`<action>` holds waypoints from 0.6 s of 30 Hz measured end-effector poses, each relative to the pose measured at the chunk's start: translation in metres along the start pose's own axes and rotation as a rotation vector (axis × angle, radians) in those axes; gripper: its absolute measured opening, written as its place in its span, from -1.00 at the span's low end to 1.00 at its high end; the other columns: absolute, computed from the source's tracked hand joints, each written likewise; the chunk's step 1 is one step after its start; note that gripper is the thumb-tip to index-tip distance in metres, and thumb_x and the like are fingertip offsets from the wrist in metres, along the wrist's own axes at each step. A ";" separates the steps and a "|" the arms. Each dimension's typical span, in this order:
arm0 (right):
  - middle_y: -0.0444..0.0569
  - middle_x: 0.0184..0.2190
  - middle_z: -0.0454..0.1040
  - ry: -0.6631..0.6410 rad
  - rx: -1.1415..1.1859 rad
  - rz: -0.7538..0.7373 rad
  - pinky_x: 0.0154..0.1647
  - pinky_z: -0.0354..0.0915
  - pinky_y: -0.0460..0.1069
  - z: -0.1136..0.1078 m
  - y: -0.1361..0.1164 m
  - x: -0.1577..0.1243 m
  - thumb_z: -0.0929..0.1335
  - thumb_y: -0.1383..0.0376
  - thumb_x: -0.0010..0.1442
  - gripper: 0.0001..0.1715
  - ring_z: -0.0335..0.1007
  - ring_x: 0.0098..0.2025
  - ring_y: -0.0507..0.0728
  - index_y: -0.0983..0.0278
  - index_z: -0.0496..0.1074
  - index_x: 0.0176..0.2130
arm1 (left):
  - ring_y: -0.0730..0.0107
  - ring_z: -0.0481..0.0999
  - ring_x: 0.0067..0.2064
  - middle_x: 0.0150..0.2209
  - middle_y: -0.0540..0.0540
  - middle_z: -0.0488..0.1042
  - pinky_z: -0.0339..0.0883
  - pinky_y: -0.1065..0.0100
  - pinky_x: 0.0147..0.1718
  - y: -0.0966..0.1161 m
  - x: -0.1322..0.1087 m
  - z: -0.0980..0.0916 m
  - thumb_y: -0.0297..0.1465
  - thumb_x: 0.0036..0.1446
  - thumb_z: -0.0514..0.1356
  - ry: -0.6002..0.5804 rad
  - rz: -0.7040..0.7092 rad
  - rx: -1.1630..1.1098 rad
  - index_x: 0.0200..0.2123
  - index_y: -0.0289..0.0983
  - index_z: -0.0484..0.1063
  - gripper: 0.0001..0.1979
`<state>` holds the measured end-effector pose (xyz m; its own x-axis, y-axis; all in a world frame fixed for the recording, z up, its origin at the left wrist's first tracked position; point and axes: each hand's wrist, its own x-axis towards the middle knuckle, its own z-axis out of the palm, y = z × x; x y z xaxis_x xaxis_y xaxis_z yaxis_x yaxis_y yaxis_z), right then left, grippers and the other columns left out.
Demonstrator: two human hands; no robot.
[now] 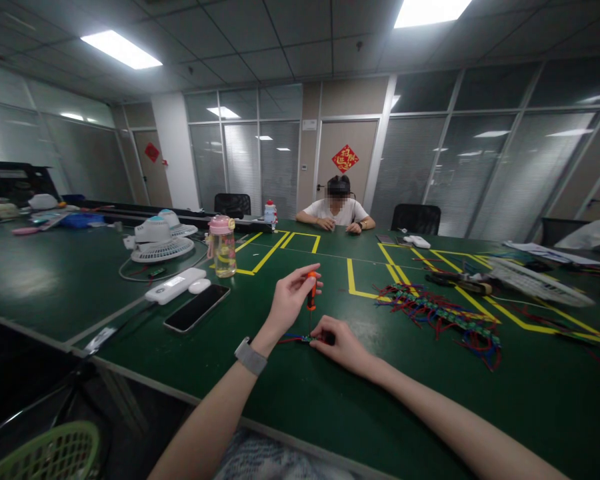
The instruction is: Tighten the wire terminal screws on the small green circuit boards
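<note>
My left hand [291, 298], with a grey band on its wrist, is closed around the orange and black handle of a screwdriver [311, 293]. The screwdriver stands upright, its thin shaft reaching down to a small green circuit board [306, 339] on the table. Red and blue wires run leftward from that board. Low on the table, my right hand [343, 343] pinches the board's right side between thumb and fingers. The screwdriver's tip is too small to make out where it meets the board.
Many wired circuit boards [445, 313] lie in a row at the right. A phone [197, 308], a white power strip [175, 285], a pink-lidded bottle [223, 247] and a white fan [161, 241] stand left. Across the green table [380, 393] sits another person [337, 207].
</note>
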<state>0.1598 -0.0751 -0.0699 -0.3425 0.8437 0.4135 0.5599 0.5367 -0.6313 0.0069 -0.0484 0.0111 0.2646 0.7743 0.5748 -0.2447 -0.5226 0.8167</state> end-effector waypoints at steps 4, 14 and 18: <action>-0.11 -0.45 0.35 -0.002 0.000 -0.005 -0.43 0.19 -0.10 0.000 0.000 -0.001 0.39 0.42 0.01 -0.95 0.26 -0.43 0.02 0.33 0.43 -0.39 | 0.38 0.43 -0.15 -0.12 -0.12 0.33 0.39 0.40 -0.22 -0.001 0.001 -0.002 -0.31 0.07 0.19 0.151 0.100 0.185 -0.19 -0.23 0.51 -0.76; -0.12 -0.45 0.33 -0.008 -0.010 -0.014 -0.43 0.18 -0.11 0.001 0.003 0.000 0.38 0.41 0.03 -0.94 0.26 -0.43 0.00 0.32 0.46 -0.37 | 0.43 0.43 -0.23 -0.21 -0.09 0.36 0.37 0.43 -0.27 0.001 0.000 -0.002 -0.33 0.04 0.23 0.066 0.091 0.177 -0.16 -0.25 0.50 -0.74; -0.11 -0.44 0.34 -0.012 -0.028 -0.025 -0.40 0.20 -0.10 0.000 0.001 0.000 0.38 0.40 0.03 -0.91 0.27 -0.41 0.01 0.31 0.48 -0.35 | 0.34 0.43 -0.11 -0.05 -0.15 0.32 0.38 0.37 -0.20 0.004 -0.001 -0.002 -0.30 0.17 0.08 0.000 0.085 0.093 -0.11 -0.24 0.48 -0.71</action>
<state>0.1609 -0.0748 -0.0706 -0.3656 0.8301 0.4210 0.5719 0.5572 -0.6021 0.0042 -0.0506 0.0142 0.2468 0.7255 0.6425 -0.1791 -0.6175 0.7659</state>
